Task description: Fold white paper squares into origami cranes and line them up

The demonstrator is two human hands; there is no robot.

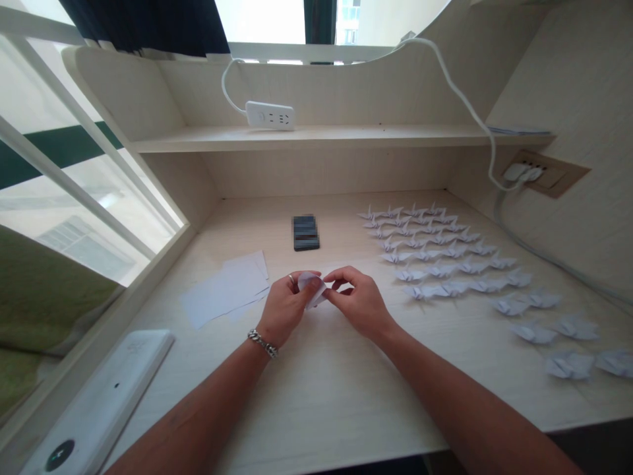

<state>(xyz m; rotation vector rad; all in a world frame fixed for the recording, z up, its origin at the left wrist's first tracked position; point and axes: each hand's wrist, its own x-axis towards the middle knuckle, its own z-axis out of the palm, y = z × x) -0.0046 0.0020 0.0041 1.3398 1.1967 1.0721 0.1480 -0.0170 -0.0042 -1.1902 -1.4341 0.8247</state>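
Observation:
A small folded piece of white paper (307, 284) is held up just above the desk, between both hands. My left hand (287, 300) grips it with the thumb pressed on its face; a ring and a chain bracelet show on this hand and wrist. My right hand (357, 300) pinches the paper's right edge between thumb and forefinger, the other fingers curled. To the left lie flat white paper sheets (222, 290), partly overlapping. Rows of folded white paper cranes (445, 251) stand on the right side of the desk.
A dark phone (305, 232) lies behind my hands. A long white device (103, 402) sits at the front left. On the shelf (341, 137) rests a power strip (270, 115). A white cable (459, 92) runs down to the wall socket (548, 173) at right.

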